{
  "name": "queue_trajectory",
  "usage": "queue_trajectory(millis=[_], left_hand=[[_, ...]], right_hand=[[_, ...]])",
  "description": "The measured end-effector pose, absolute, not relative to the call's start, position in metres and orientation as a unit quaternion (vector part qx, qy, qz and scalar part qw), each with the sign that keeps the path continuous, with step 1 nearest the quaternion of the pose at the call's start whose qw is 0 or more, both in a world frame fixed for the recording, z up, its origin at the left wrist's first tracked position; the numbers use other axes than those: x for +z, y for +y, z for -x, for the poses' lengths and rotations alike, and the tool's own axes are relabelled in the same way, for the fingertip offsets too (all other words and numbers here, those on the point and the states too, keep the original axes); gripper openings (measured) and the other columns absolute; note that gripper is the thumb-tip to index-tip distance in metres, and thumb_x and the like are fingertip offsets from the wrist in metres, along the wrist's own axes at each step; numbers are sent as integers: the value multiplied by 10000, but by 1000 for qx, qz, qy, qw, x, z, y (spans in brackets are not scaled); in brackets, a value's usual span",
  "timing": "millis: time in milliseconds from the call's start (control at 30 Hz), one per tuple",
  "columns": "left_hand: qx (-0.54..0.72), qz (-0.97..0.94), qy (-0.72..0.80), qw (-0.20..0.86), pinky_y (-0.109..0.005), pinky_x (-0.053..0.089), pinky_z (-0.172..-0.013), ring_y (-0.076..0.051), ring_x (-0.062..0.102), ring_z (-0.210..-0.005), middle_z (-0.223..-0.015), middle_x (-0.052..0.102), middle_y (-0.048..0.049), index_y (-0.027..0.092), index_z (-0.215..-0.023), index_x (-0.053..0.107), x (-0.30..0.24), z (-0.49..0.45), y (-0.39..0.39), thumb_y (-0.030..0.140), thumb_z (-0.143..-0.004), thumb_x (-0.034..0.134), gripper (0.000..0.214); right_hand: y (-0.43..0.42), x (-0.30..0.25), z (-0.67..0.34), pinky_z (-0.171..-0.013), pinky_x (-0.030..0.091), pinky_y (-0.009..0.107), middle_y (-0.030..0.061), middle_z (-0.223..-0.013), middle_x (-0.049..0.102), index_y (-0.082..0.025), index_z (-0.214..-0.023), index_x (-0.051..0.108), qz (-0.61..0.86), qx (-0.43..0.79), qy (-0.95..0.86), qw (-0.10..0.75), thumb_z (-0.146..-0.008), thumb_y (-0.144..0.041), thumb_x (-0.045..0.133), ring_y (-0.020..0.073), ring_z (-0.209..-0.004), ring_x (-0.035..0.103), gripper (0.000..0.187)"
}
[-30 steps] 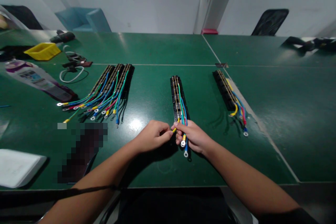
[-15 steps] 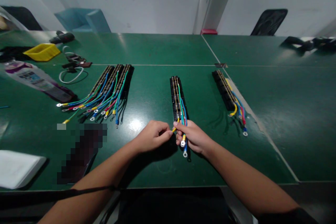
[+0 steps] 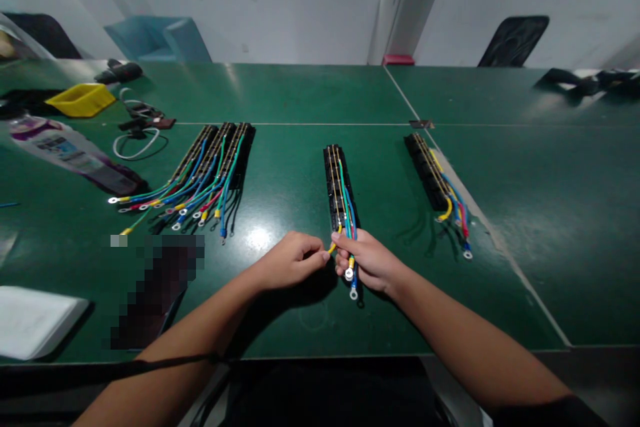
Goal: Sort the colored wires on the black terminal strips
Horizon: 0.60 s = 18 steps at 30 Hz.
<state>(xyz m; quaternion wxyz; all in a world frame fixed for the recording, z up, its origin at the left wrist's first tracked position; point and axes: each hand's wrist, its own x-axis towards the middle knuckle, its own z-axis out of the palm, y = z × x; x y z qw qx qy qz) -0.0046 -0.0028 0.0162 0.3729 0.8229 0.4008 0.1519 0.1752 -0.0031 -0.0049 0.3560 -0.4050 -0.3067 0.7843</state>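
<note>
A black terminal block (image 3: 334, 181) with brass-coloured strips lies on the green table in front of me. Green, blue, red and yellow wires run from it toward me. My left hand (image 3: 296, 259) pinches the end of a short yellow wire (image 3: 339, 235) near the block's close end. Wrapped around the wire bundle (image 3: 349, 230) is my right hand (image 3: 369, 260), its thumb lying across the wires. Ring lugs (image 3: 354, 293) on the blue and green wires stick out below that hand. The yellow wire's tip is hidden by my left fingers.
Several wired terminal blocks (image 3: 220, 153) lie side by side at left, their lugs fanned toward me. Another wired block (image 3: 426, 170) lies at right. Farther left are a bottle (image 3: 75, 153), a yellow tray (image 3: 84, 101), a cable (image 3: 135, 143), a white box (image 3: 40, 321) and a pixelated dark object (image 3: 157, 293).
</note>
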Motion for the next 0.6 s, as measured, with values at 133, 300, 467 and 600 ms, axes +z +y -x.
queue_trajectory(millis=[133,300,467,600], left_hand=[[149,-819,395,388,-210,225,-495,-73,367,-506,-532,400,45,129,-626,551,17,4,-3,336,-910,406,380],[158,-837,402,337,-219,221,-507,-74,379,-505,-536,429,41,133,-630,541,15,3,-4,321,-895,439,340],[161,-847,394,317,-221,233,-519,-70,382,-506,-537,427,43,136,-626,528,16,2,-5,283,-894,440,318],[159,-833,408,339,-216,237,-503,-71,398,-501,-530,440,45,135,-639,545,16,3,-5,310,-901,440,332]], right_hand=[[-3,-6,-175,-437,492,227,-86,-469,450,-175,-726,487,407,783,-305,359,-745,-343,722,67,-390,457,289],[-2,-8,-175,-437,497,226,-82,-470,455,-175,-714,489,425,772,-312,356,-769,-329,695,75,-385,489,263],[-1,-9,-175,-440,504,224,-77,-467,459,-176,-710,492,432,768,-312,354,-779,-326,685,82,-388,507,255],[-2,-9,-175,-446,510,231,-77,-464,459,-172,-720,504,423,771,-314,358,-781,-325,687,81,-388,501,246]])
